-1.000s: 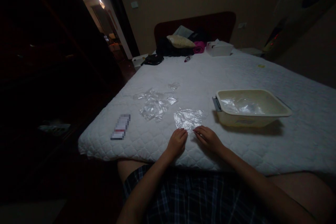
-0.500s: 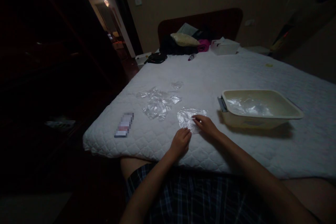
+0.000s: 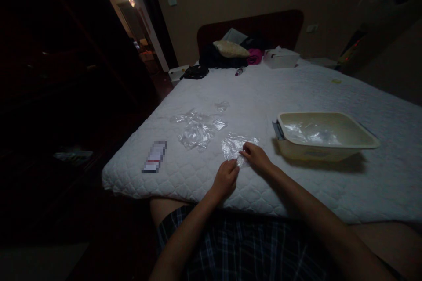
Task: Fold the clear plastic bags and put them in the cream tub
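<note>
A clear plastic bag (image 3: 232, 144) lies spread on the white quilted bed in front of me. My left hand (image 3: 227, 176) is at its near edge, fingers together and closed on the plastic. On the bag's right side, my right hand (image 3: 256, 155) is closed too, thumb and fingers pinching the film. The fingertips partly cover what they grip. To the left is a loose heap of crumpled clear plastic bags (image 3: 195, 134), with a small piece of clear plastic (image 3: 222, 106) just beyond it.
A cream plastic bin (image 3: 326, 154) with clear plastic inside stands at the right. A blurred-out phone-like rectangle (image 3: 154, 157) lies near the left edge of the mattress (image 3: 184, 180). Farther back are a yellowish pillow (image 3: 231, 48), a dark bag (image 3: 196, 72) and a white box (image 3: 281, 58).
The right hand's fingers have curled and shifted slightly over the bag. My left hand stays almost in place at the near edge. The view has moved a little.
</note>
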The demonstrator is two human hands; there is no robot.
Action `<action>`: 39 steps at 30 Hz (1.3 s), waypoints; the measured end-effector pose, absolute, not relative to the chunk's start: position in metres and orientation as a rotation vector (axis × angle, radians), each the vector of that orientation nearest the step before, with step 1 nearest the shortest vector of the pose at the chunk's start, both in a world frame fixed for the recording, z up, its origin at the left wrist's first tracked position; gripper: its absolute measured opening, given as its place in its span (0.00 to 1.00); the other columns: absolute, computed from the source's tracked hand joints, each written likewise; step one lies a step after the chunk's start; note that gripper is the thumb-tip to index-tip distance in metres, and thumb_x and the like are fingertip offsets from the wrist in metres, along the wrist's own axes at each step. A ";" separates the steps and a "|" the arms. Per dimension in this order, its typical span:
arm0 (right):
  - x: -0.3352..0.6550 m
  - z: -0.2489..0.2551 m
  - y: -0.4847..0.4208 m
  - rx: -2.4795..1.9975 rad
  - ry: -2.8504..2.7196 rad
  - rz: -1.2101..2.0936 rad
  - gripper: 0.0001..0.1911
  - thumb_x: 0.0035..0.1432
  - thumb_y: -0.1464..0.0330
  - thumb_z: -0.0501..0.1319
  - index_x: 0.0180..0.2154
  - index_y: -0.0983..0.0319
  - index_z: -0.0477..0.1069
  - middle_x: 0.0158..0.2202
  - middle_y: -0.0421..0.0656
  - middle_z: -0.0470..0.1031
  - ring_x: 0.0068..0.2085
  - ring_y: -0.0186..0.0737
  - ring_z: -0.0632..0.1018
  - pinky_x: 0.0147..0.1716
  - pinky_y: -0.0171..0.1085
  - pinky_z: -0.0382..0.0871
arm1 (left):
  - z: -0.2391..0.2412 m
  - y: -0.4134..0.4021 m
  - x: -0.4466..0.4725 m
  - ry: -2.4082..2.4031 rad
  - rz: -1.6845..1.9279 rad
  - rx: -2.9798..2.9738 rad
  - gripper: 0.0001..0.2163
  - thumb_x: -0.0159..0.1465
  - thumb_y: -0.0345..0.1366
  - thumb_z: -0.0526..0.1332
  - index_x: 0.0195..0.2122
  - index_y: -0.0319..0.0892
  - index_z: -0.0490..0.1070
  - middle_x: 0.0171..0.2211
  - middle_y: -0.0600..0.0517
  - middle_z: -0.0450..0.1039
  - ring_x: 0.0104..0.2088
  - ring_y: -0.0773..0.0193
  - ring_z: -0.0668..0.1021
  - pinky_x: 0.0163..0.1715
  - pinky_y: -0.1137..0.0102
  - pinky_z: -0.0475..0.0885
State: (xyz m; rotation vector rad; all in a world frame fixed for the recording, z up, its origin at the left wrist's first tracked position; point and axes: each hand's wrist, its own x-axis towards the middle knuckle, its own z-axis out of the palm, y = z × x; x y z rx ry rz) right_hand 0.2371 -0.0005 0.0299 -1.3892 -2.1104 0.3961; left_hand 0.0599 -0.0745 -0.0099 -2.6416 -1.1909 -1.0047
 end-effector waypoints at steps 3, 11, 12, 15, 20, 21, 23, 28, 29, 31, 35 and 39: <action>0.236 0.029 0.003 -1.380 -2.157 0.418 0.08 0.54 0.64 0.56 0.30 0.62 0.69 0.28 0.42 0.72 0.29 0.36 0.70 0.28 0.32 0.58 | -0.010 -0.074 0.060 -1.155 -0.977 -2.682 0.16 0.58 0.24 0.49 0.47 0.38 0.65 0.52 0.41 0.64 0.55 0.55 0.64 0.50 0.53 0.64; 0.234 0.034 0.008 -1.344 -2.169 0.562 0.12 0.55 0.64 0.55 0.28 0.63 0.72 0.28 0.43 0.74 0.31 0.37 0.73 0.31 0.34 0.61 | -0.014 -0.072 0.060 -1.150 -0.933 -2.745 0.16 0.57 0.23 0.51 0.46 0.37 0.66 0.49 0.43 0.68 0.55 0.56 0.64 0.52 0.54 0.63; 0.234 0.037 0.009 -1.337 -2.123 0.609 0.13 0.55 0.63 0.54 0.28 0.63 0.72 0.28 0.43 0.74 0.31 0.37 0.73 0.31 0.34 0.62 | -0.014 -0.072 0.060 -1.159 -0.933 -2.744 0.16 0.57 0.23 0.51 0.46 0.37 0.66 0.49 0.43 0.68 0.55 0.56 0.64 0.52 0.54 0.63; 0.233 0.046 0.007 -1.333 -1.845 0.800 0.13 0.56 0.62 0.54 0.29 0.64 0.72 0.28 0.44 0.74 0.29 0.37 0.73 0.29 0.34 0.65 | -0.014 -0.072 0.060 -1.173 -0.936 -2.742 0.16 0.57 0.23 0.51 0.46 0.38 0.66 0.49 0.43 0.68 0.55 0.56 0.64 0.52 0.53 0.63; 0.231 0.048 -0.007 -1.247 -1.305 1.619 0.08 0.53 0.66 0.58 0.31 0.64 0.70 0.27 0.44 0.74 0.25 0.33 0.74 0.26 0.33 0.70 | -0.012 -0.073 0.061 -1.186 -0.935 -2.744 0.18 0.57 0.23 0.51 0.49 0.38 0.63 0.49 0.43 0.67 0.56 0.57 0.63 0.52 0.54 0.63; 0.232 0.045 -0.009 -1.216 -1.212 1.715 0.06 0.52 0.68 0.59 0.30 0.65 0.70 0.27 0.44 0.74 0.25 0.33 0.75 0.26 0.33 0.71 | -0.011 -0.073 0.061 -1.193 -0.926 -2.749 0.19 0.57 0.23 0.50 0.50 0.38 0.62 0.50 0.43 0.67 0.56 0.57 0.63 0.52 0.54 0.63; 0.236 0.040 -0.013 -1.191 -1.051 1.798 0.03 0.51 0.70 0.61 0.29 0.65 0.69 0.27 0.45 0.74 0.26 0.34 0.76 0.28 0.33 0.73 | -0.010 -0.074 0.061 -1.208 -0.907 -2.755 0.20 0.57 0.23 0.50 0.52 0.38 0.61 0.50 0.43 0.67 0.56 0.56 0.63 0.52 0.53 0.62; 0.249 0.037 -0.013 -1.221 -0.833 1.889 0.02 0.53 0.73 0.58 0.30 0.66 0.68 0.30 0.49 0.76 0.31 0.37 0.78 0.32 0.35 0.75 | -0.009 -0.073 0.060 -1.180 -0.859 -2.760 0.19 0.56 0.24 0.52 0.49 0.39 0.64 0.50 0.42 0.67 0.55 0.55 0.63 0.52 0.52 0.61; 0.251 0.038 -0.013 -1.218 -0.820 1.898 0.02 0.54 0.73 0.58 0.30 0.66 0.68 0.31 0.49 0.76 0.32 0.38 0.78 0.32 0.36 0.75 | -0.009 -0.073 0.060 -1.178 -0.854 -2.760 0.19 0.56 0.23 0.52 0.49 0.39 0.64 0.50 0.42 0.67 0.56 0.55 0.63 0.52 0.52 0.61; 0.255 0.039 -0.012 -1.202 -0.810 1.899 0.02 0.53 0.73 0.58 0.31 0.66 0.68 0.32 0.50 0.76 0.33 0.39 0.78 0.32 0.36 0.75 | -0.009 -0.073 0.060 -1.183 -0.852 -2.759 0.19 0.56 0.23 0.52 0.49 0.39 0.64 0.50 0.42 0.67 0.56 0.55 0.63 0.52 0.51 0.61; 0.267 0.040 -0.013 -1.206 -0.812 1.826 0.04 0.53 0.71 0.59 0.33 0.65 0.69 0.36 0.50 0.76 0.35 0.40 0.78 0.32 0.36 0.75 | -0.009 -0.073 0.060 -1.189 -0.856 -2.759 0.20 0.55 0.22 0.52 0.49 0.38 0.64 0.51 0.42 0.65 0.57 0.55 0.61 0.53 0.51 0.60; 0.283 0.042 -0.016 -1.218 -0.849 1.674 0.05 0.54 0.69 0.57 0.33 0.64 0.69 0.35 0.49 0.75 0.33 0.38 0.78 0.30 0.35 0.75 | -0.009 -0.074 0.059 -1.183 -0.875 -2.749 0.19 0.56 0.22 0.51 0.49 0.38 0.64 0.53 0.42 0.64 0.58 0.55 0.59 0.54 0.51 0.59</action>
